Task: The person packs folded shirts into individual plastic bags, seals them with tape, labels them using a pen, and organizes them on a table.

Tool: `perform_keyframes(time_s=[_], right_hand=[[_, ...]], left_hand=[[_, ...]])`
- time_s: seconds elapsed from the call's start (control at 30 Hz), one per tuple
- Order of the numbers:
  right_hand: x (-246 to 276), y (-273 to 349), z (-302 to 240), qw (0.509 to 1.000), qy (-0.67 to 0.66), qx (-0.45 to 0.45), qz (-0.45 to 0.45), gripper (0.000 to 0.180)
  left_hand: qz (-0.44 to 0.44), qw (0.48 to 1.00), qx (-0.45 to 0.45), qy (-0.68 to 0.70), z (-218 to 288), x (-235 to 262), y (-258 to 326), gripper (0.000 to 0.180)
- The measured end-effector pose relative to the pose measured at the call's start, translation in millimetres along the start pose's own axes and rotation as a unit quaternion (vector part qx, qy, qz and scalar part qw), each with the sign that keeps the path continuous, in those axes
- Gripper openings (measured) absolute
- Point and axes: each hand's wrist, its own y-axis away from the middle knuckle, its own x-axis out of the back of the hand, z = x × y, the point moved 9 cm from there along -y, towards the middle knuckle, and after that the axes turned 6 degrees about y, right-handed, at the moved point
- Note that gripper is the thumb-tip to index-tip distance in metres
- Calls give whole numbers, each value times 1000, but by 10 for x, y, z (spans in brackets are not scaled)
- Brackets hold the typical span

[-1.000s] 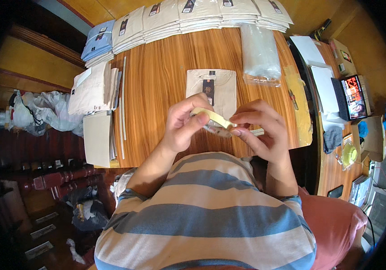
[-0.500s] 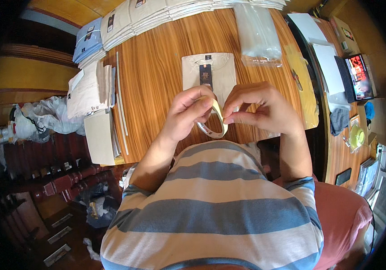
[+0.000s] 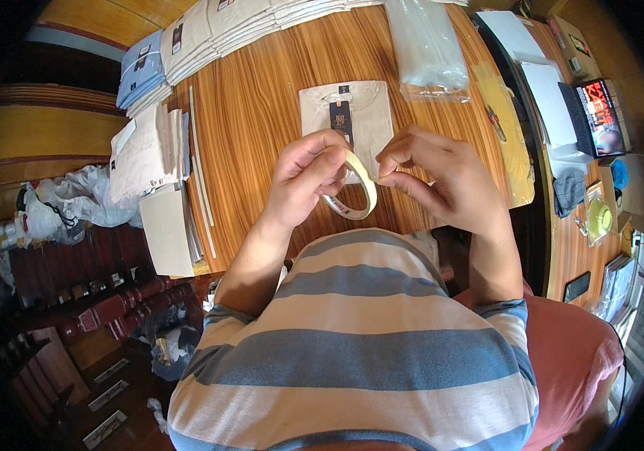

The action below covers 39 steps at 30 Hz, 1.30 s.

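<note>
A thin roll of pale yellow tape hangs over the near part of the wooden table. My left hand grips its upper left side between thumb and fingers. At the roll's right edge, the thumb and forefinger of my right hand close on what looks like the tape's loose end; the bit between the fingertips is too small to make out well. Beyond both hands lies a folded cream shirt with a dark hang tag on its front. My hands partly cover the shirt's near end.
Stacks of folded cream shirts line the far edge, with blue shirts at the left. Clear plastic bags lie far right, near a yellow sheet with a small cutter. A lit screen stands on the right.
My right hand has shifted slightly up and right, its fingers now at the roll's upper right edge. The roll has turned a little in my left hand.
</note>
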Motion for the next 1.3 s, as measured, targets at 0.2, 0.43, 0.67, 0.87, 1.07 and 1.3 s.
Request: perform_keyframes(time_s=[0.2,0.43,0.67,0.87,1.07,1.3], right_hand=[[-26,-49,-64,998,4,41,37,16],[-95,-86,-41,999,25,27,15,14],[-179,-119,-90,996,73,43,-17,13],[-204,-92,-74,995,89,31,-34,15],[-230,-37,20,997,70,5,-42,14],[-167,44,257,997,-53,-30,38,22]], left_hand=[[16,1000,5,-3,-3,51,10,24],[24,1000,13,2,18,29,37,22],[53,998,12,9,31,6,56,24],[47,999,13,12,-6,43,51,25],[65,996,59,36,-117,101,76,24],[163,979,78,91,-195,235,126,27]])
